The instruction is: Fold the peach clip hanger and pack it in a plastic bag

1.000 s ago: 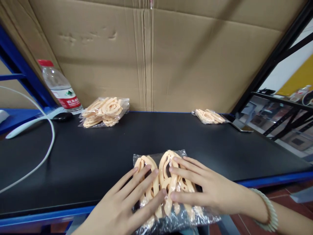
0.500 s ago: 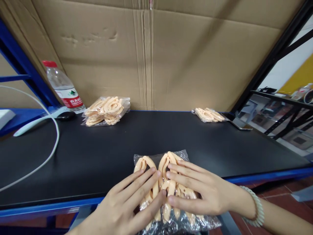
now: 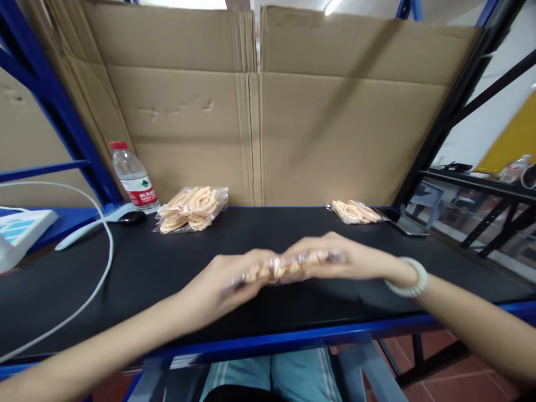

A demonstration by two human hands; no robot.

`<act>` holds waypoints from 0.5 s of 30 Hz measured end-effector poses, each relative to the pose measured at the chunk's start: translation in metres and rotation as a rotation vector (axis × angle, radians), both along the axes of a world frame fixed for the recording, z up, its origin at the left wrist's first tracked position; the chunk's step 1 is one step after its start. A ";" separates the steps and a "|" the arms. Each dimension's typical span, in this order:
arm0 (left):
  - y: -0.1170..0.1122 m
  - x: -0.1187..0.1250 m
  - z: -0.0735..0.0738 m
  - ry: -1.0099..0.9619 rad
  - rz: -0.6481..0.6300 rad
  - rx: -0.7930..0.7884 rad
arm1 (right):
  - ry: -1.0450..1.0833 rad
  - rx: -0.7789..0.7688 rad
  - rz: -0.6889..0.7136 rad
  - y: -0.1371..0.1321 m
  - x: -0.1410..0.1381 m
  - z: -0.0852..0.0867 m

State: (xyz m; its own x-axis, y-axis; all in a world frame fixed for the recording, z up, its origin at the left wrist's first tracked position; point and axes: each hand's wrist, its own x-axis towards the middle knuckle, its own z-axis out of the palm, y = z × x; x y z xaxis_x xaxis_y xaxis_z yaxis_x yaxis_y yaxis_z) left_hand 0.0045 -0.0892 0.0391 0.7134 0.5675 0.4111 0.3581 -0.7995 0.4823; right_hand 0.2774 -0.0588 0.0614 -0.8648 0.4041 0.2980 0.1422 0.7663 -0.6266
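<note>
Both my hands hold a clear plastic bag of peach-coloured plastic clips [image 3: 288,266] edge-on, lifted just above the black table [image 3: 125,279]. My left hand [image 3: 226,285] grips the bag's left end and my right hand [image 3: 347,259], with a pale bead bracelet on the wrist, grips its right end. The fingers are blurred by motion but closed round the bag.
Another bag of peach clips [image 3: 192,205] lies at the back left, beside a water bottle [image 3: 134,177] with a red cap. A smaller bag [image 3: 355,211] and a phone [image 3: 404,224] lie at the back right. A white cable [image 3: 98,279] loops at the left. A cardboard wall [image 3: 259,128] stands behind.
The bag lay flat at the table's front edge under my spread hands; now both hands have picked it up and carried it forward over the table. The view has tilted upward.
</note>
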 end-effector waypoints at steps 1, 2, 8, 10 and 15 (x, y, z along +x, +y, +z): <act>0.011 0.003 0.006 -0.064 0.017 -0.152 | 0.014 -0.108 -0.014 0.014 0.001 0.007; 0.022 0.007 0.012 -0.148 0.000 -0.307 | 0.028 -0.251 -0.010 0.030 0.001 0.012; 0.096 0.040 0.035 -0.389 -0.043 -0.876 | 0.142 -0.960 -0.121 0.116 0.015 0.019; 0.122 0.056 0.037 -0.422 -0.053 -0.916 | 0.167 -0.952 -0.164 0.135 0.027 0.020; 0.179 0.111 0.043 -0.362 -0.069 -1.014 | 0.205 -0.930 -0.260 0.157 0.070 0.034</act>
State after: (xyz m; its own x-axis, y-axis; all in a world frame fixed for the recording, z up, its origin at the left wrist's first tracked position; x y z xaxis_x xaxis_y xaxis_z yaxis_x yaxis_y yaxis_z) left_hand 0.1156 0.0895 0.0825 0.6876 0.7253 -0.0349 0.0301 0.0195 0.9994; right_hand 0.3477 0.0984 0.0950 -0.6828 0.7236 -0.1008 0.0576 -0.0843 -0.9948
